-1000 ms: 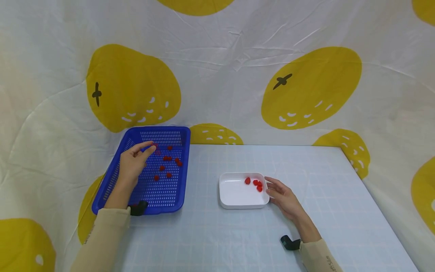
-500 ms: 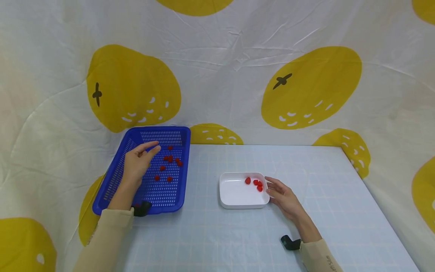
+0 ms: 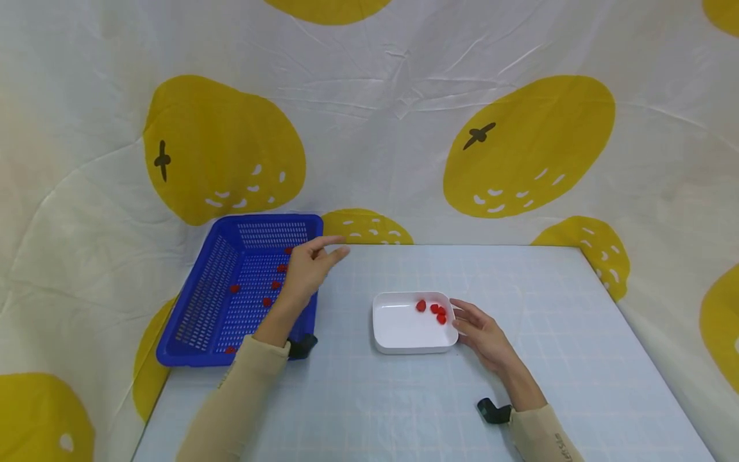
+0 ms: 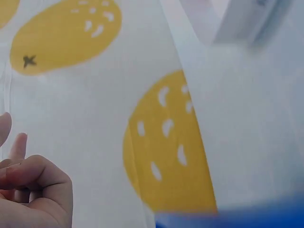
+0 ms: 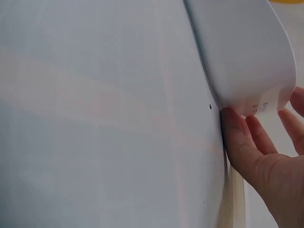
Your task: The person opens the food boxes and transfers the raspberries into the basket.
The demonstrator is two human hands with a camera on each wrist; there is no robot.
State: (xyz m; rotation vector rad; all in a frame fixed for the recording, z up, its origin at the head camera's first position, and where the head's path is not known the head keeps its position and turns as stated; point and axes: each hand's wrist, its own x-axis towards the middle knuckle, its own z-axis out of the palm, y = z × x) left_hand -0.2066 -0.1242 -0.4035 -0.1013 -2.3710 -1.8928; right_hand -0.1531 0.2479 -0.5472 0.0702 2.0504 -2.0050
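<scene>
My left hand [image 3: 308, 269] hangs over the right rim of the blue basket [image 3: 190, 314], thumb and index finger extended with a gap and nothing visible between them. Its other fingers are bent in the left wrist view. Several small red berry-like pieces [image 3: 235, 289] lie in the basket; the hand and forearm hide others. A shallow white tray [image 3: 398, 330] stands mid-table with several red pieces [image 3: 441, 318] near its right end. Fingertips of my right hand [image 3: 487, 340] touch the tray's right end wall; in the right wrist view they rest against its outside.
A pale checked cloth covers the table [image 3: 369, 410], which ends at a back edge against a white curtain [image 3: 375, 160] printed with yellow fruit. Dark wrist cameras [image 3: 492, 411] sit on both wrists. The basket stands at the table's left.
A blurred red piece below the left fingertips a second ago no longer shows there; an extra piece lay in the basket afterward. The left hand has moved right, to the basket's rim. The right hand stayed.
</scene>
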